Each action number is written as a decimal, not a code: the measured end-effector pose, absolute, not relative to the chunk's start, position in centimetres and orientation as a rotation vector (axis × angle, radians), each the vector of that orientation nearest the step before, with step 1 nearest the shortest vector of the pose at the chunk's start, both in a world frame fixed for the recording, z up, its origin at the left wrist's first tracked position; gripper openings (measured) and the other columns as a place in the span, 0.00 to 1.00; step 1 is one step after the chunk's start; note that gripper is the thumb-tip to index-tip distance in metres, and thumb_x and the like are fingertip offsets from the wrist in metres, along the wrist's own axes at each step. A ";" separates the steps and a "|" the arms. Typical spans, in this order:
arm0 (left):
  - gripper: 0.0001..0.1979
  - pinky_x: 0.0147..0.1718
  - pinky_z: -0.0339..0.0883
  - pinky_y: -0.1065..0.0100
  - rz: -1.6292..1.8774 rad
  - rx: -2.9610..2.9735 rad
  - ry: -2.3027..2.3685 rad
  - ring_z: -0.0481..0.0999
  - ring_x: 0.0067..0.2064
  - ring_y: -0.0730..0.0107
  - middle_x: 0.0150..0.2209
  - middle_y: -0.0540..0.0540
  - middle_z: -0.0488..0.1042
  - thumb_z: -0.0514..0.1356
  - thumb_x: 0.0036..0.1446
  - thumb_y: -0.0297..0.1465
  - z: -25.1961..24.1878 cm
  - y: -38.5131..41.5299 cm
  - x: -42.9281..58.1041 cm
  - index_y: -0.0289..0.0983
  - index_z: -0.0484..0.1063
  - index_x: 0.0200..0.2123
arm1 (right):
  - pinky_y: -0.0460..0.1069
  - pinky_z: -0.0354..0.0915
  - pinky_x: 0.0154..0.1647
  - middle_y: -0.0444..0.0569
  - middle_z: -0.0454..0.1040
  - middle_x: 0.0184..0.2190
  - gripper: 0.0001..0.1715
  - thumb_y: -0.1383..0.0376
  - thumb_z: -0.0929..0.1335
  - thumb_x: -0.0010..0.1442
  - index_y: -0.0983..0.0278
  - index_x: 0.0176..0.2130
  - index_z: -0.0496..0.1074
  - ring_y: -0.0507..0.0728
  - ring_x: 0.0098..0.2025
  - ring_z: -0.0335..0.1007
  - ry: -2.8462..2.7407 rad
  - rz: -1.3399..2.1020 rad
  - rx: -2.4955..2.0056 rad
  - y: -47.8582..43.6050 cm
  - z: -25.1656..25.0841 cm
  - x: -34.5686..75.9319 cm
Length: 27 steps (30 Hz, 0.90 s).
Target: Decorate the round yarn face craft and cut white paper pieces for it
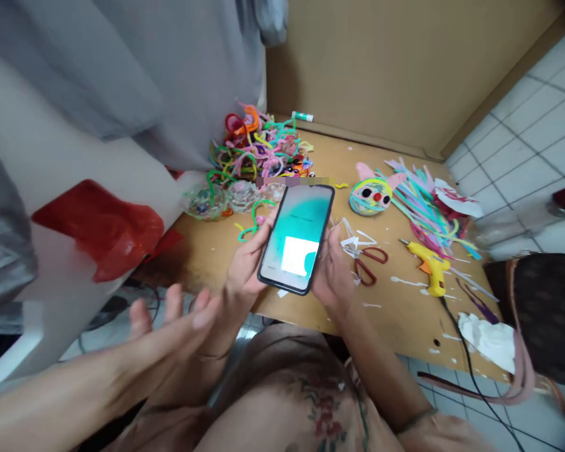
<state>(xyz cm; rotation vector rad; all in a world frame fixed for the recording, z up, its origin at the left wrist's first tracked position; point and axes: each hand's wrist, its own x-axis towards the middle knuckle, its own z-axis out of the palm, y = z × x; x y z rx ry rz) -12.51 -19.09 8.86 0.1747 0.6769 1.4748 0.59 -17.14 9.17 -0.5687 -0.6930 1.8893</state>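
A smartphone [295, 235] in a dark case lies tilted between my two hands, its lit screen showing teal and white. My left hand [248, 263] grips its left edge. Along the lower right edge, my right hand [333, 271] holds it with the thumb up. Just beyond my right hand lie red-handled scissors [366, 274] and white scraps. Past the phone's top right corner is a round decorated ball [371, 193] with pink ears, black eyes and a red nose.
Another person's hand [179, 323] reaches in from the left, fingers spread. A tangled pipe-cleaner pile [263, 150] sits at the back left; loose pipe cleaners [421, 201] lie right. A yellow glue gun [430, 267] trails its cord over the front edge. A brown bag [541, 314] stands right.
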 end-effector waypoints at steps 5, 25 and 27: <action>0.23 0.61 0.68 0.59 1.430 0.145 0.574 0.79 0.56 0.62 0.52 0.46 0.81 0.48 0.71 0.28 9.7 -17.1 -8.1 0.41 0.64 0.66 | 0.59 0.76 0.51 0.46 0.83 0.32 0.23 0.44 0.67 0.63 0.59 0.41 0.76 0.63 0.48 0.80 -0.532 1.929 -0.734 -15.4 9.3 3.8; 0.31 0.65 0.64 0.61 1.663 0.215 0.746 0.74 0.61 0.63 0.62 0.48 0.74 0.53 0.67 0.26 6.0 -20.8 -13.4 0.46 0.54 0.71 | 0.55 0.71 0.57 0.47 0.81 0.48 0.23 0.46 0.72 0.58 0.56 0.47 0.76 0.58 0.54 0.75 -0.946 1.859 -0.682 -14.5 5.8 0.8; 0.30 0.66 0.63 0.59 1.676 0.248 0.740 0.72 0.63 0.60 0.62 0.47 0.73 0.54 0.67 0.28 5.7 -21.2 -14.0 0.46 0.56 0.71 | 0.54 0.71 0.55 0.47 0.81 0.47 0.23 0.46 0.72 0.59 0.56 0.48 0.77 0.56 0.49 0.76 -0.933 1.864 -0.708 -13.8 5.6 1.3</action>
